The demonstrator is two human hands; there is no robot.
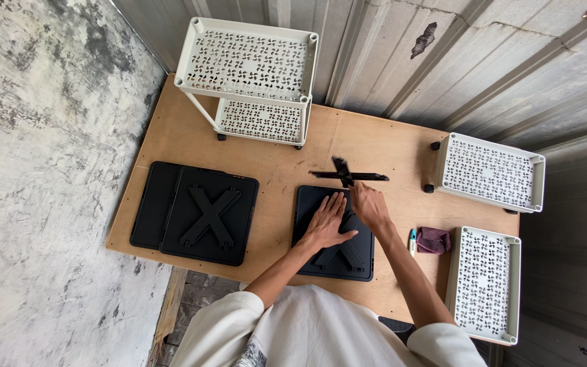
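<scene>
Hands (348, 216) cover black panel (307, 204); cross brace half-hidden.

From up here I look down on a plain wooden table (171, 136) pushed into a corner, its bare board pale brown in even, soft daylight. Along the far side and to my right runs a wall of grey corrugated metal sheet (484, 61) with a dark patch on one ridge, while to my left stands a rough plastered wall (35, 170), mottled grey and white. Under the table's near left edge I can make out a strip of brick floor (198, 292).
</scene>
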